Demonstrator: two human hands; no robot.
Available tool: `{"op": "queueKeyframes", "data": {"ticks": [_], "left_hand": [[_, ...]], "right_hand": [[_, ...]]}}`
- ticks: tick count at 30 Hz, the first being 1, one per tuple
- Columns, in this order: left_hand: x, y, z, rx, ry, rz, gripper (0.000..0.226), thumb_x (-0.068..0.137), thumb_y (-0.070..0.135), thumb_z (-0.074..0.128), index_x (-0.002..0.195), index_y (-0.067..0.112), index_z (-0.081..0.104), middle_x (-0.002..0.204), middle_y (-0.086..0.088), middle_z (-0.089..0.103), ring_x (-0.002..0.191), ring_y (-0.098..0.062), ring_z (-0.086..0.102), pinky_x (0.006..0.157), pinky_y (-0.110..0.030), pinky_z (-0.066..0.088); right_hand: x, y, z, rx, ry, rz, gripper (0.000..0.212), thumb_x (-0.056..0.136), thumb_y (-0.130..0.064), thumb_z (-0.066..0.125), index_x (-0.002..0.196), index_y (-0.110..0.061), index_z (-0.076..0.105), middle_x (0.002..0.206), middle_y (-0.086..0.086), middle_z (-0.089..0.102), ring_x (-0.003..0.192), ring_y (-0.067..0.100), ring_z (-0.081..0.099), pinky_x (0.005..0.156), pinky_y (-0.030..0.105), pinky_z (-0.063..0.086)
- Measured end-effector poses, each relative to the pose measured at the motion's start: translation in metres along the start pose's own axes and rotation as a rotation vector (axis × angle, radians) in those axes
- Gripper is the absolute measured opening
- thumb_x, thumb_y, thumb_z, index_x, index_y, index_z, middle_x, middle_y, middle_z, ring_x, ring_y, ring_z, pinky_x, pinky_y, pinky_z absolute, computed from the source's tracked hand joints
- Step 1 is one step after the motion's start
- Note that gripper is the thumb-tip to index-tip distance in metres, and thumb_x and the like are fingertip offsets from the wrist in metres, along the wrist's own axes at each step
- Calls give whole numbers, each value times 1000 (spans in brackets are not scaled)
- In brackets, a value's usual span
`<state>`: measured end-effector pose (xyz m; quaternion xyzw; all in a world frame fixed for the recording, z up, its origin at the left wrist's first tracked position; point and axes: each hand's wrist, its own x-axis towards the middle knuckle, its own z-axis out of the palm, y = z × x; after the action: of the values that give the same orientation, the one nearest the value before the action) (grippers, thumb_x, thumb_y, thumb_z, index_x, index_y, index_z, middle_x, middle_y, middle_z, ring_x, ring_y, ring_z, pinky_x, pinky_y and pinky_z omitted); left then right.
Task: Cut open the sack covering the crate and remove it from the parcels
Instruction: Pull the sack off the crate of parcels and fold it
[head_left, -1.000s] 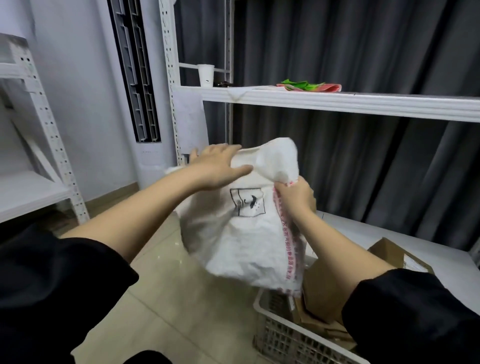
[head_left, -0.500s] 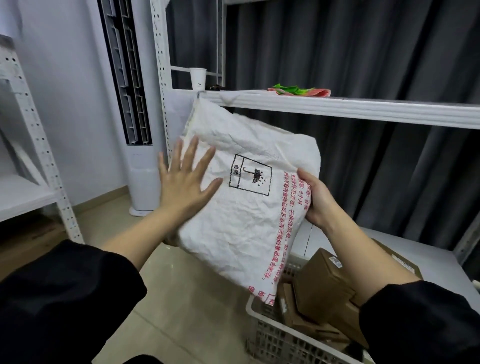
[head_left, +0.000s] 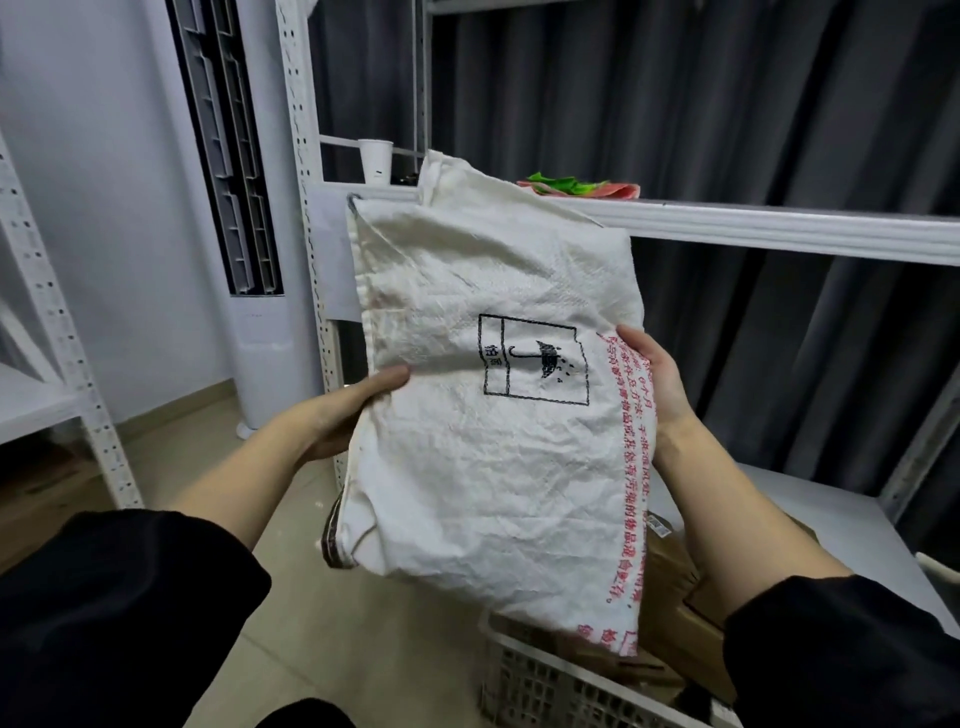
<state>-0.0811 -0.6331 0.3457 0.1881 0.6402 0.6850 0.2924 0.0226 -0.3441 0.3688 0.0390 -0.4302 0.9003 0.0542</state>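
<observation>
Crumpled white sack (head_left: 493, 415) held up above crate (head_left: 540, 675) of parcels (head_left: 670, 597).

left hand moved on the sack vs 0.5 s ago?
Yes. The left hand has slid down from the sack's face to grip its left edge, lower against the shelf.

A storeroom: white slotted metal shelving (head_left: 779, 228), grey curtains (head_left: 753, 104), crate (head_left: 524, 675) of cardboard parcels (head_left: 670, 613).

head view | worn on head | faces forward and down | close on sack (head_left: 498, 415) | single view only
</observation>
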Motion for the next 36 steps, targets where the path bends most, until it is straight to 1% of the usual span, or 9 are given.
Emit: {"op": "queueKeyframes", "data": {"ticks": [5, 12, 17, 22, 24, 26, 28, 32, 36], "left_hand": [[-7, -4, 15, -208, -152, -25, 74, 8, 40, 96, 75, 12, 80, 82, -10, 76, 71, -21, 74, 55, -29, 58], [-2, -12, 14, -185, -108, -29, 65, 17, 43, 95, 74, 15, 80, 80, -6, 75, 70, -18, 73, 62, -25, 59], [-4, -19, 0, -158, -87, -77, 63, 15, 47, 94, 70, 18, 80, 77, -3, 75, 69, -15, 73, 61, -23, 58], [-5, -36, -25, -166, -28, -110, 60, 9, 36, 94, 62, 12, 77, 65, -5, 72, 56, -15, 70, 47, -19, 53], [2, -44, -38, -152, 81, -131, 49, 34, 33, 92, 72, 10, 72, 60, -6, 70, 51, -17, 68, 45, -18, 51], [16, -52, -52, -202, 211, -132, 22, 76, 27, 68, 85, 7, 64, 57, -7, 69, 47, -19, 66, 43, -19, 51], [36, -64, -65, -268, 327, -107, 19, 87, 19, 54, 100, 7, 62, 62, -9, 68, 49, -20, 66, 44, -19, 51], [69, -87, -88, -227, 581, -16, 26, 87, 9, 53, 112, 9, 57, 76, -10, 58, 52, -19, 61, 36, -13, 43], [95, -137, -132, -279, 660, -69, 29, 74, 16, 60, 102, 12, 54, 77, -9, 64, 51, -15, 64, 50, -21, 51]], "right_hand": [[-2, -4, 7, -53, 56, -27, 38, 90, -23, 46, 70, -10, 75, 73, 4, 71, 65, 16, 70, 61, 22, 58], [-2, 1, 8, -141, 179, -28, 14, 67, -19, 49, 60, -14, 61, 55, 0, 57, 52, 13, 56, 54, 19, 47], [9, 16, 10, -73, 271, -171, 57, 86, -6, 35, 31, -20, 38, 31, -9, 32, 28, 3, 33, 32, 10, 27], [31, 45, 1, -145, 281, -52, 41, 85, -12, 41, 45, -13, 51, 43, -3, 47, 39, 8, 48, 41, 11, 39], [46, 63, -11, -224, 241, 156, 27, 80, -28, 47, 76, -8, 65, 69, 7, 62, 64, 20, 61, 65, 24, 50], [61, 84, -30, -314, 229, 264, 42, 86, -38, 44, 103, -7, 66, 93, 14, 70, 87, 28, 66, 86, 34, 49], [72, 104, -44, -372, 157, 337, 50, 90, -45, 46, 122, -10, 63, 113, 14, 69, 105, 27, 64, 98, 38, 45], [94, 139, -66, -613, 147, 494, 73, 72, -51, 73, 134, -21, 48, 120, 5, 67, 106, 22, 65, 94, 37, 49], [126, 184, -81, -818, 204, 430, 82, 77, -23, 77, 143, -23, 27, 130, 2, 53, 112, 24, 57, 94, 38, 48]]}}
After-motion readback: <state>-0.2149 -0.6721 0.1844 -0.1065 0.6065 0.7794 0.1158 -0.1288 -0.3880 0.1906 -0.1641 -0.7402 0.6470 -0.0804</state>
